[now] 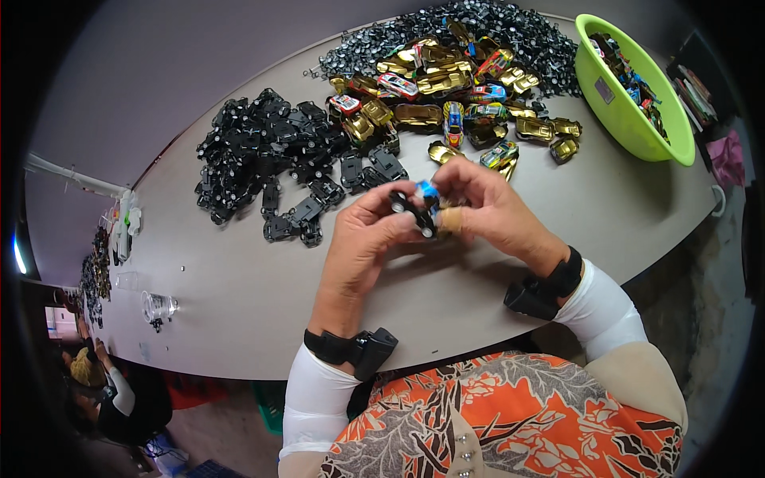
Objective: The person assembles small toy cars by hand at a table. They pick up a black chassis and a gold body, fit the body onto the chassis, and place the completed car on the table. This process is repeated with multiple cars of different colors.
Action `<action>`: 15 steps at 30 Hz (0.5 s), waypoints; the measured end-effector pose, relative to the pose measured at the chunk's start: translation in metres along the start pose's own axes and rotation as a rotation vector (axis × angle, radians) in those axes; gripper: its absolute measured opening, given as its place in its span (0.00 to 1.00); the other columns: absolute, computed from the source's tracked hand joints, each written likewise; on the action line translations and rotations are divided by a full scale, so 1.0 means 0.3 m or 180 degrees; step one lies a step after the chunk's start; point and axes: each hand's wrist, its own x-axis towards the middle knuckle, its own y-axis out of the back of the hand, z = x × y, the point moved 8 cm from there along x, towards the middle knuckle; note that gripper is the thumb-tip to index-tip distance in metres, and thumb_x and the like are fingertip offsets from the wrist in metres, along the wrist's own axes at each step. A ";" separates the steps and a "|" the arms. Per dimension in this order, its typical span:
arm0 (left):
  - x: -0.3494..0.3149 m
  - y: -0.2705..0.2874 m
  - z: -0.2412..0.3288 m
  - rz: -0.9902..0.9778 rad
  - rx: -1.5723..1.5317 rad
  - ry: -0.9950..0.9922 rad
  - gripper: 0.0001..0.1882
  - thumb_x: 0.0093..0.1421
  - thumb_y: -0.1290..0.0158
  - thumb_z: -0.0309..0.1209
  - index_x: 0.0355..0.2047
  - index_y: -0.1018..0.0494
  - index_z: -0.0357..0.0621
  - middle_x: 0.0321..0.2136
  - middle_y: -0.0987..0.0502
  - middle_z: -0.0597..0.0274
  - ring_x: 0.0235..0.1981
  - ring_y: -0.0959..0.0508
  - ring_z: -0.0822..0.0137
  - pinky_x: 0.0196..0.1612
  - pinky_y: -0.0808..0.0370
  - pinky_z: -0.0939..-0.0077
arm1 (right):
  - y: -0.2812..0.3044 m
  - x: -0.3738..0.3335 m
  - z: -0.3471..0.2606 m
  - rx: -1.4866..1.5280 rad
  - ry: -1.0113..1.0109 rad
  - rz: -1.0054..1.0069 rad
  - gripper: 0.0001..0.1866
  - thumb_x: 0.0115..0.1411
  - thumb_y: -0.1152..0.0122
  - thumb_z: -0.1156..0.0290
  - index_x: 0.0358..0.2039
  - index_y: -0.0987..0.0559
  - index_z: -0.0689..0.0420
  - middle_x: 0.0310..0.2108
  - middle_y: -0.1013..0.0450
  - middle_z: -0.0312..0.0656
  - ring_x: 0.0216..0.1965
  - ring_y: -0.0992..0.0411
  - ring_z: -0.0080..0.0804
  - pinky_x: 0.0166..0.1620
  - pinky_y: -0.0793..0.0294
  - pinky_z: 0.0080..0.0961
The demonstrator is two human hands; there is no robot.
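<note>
Toy car [413, 216], long axis slanting down rightward, nose unclear; left fingers [394, 229], right fingers [464, 220] closed around it.

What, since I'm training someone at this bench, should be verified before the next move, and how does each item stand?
1. Left hand grips the small black plastic car base with silver-centred wheels: ok, between thumb and fingers.
2. Left hand free for another piece: not ok, it is occupied.
3. Right hand firmly grips the small shiny blue piece: cannot tell; fingers are there, but the view is blurred.
4. Blue piece fully seated on the base: cannot tell, fingers and blur hide it.
5. Pile of black plastic car bases on the table: ok, beyond the hands, toward the left.
6. Round lime-green plastic basin present: ok, at the right.
</note>
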 end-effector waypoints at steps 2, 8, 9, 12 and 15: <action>0.003 0.002 0.009 -0.0020 -0.0205 0.0041 0.24 0.51 0.44 0.24 0.49 0.34 0.36 0.39 0.26 0.57 0.39 0.23 0.66 0.39 0.21 0.71 | 0.025 -0.013 -0.044 0.0233 0.0173 0.0248 0.16 0.51 0.42 0.78 0.40 0.33 0.58 0.31 0.32 0.33 0.30 0.34 0.13 0.23 0.37 0.10; -0.002 -0.036 0.013 -0.0190 -0.0594 -0.0034 0.27 0.52 0.45 0.23 0.53 0.38 0.36 0.42 0.28 0.55 0.44 0.25 0.60 0.42 0.21 0.67 | 0.022 -0.028 -0.084 0.0090 0.0646 0.0427 0.16 0.52 0.43 0.79 0.41 0.34 0.58 0.34 0.33 0.33 0.36 0.33 0.17 0.39 0.31 0.16; -0.004 -0.035 0.012 -0.0169 -0.0599 -0.0027 0.27 0.52 0.45 0.23 0.53 0.38 0.37 0.42 0.28 0.55 0.44 0.25 0.61 0.42 0.21 0.67 | 0.019 -0.028 -0.083 0.0091 0.0676 0.0421 0.15 0.52 0.43 0.80 0.41 0.34 0.58 0.34 0.33 0.33 0.37 0.33 0.18 0.41 0.31 0.17; -0.008 -0.036 0.010 -0.0150 -0.0583 -0.0028 0.27 0.52 0.45 0.23 0.54 0.38 0.38 0.42 0.28 0.55 0.43 0.25 0.62 0.42 0.21 0.67 | 0.007 -0.030 -0.086 -0.0011 0.0814 0.0396 0.15 0.52 0.44 0.80 0.40 0.34 0.59 0.34 0.34 0.33 0.37 0.33 0.17 0.41 0.32 0.17; -0.010 -0.041 0.009 -0.0180 -0.0522 -0.0062 0.27 0.52 0.46 0.22 0.53 0.37 0.38 0.42 0.28 0.55 0.42 0.25 0.63 0.42 0.21 0.67 | 0.003 -0.033 -0.084 -0.0147 0.0913 0.0431 0.14 0.52 0.44 0.80 0.40 0.34 0.59 0.33 0.34 0.33 0.35 0.34 0.16 0.39 0.32 0.15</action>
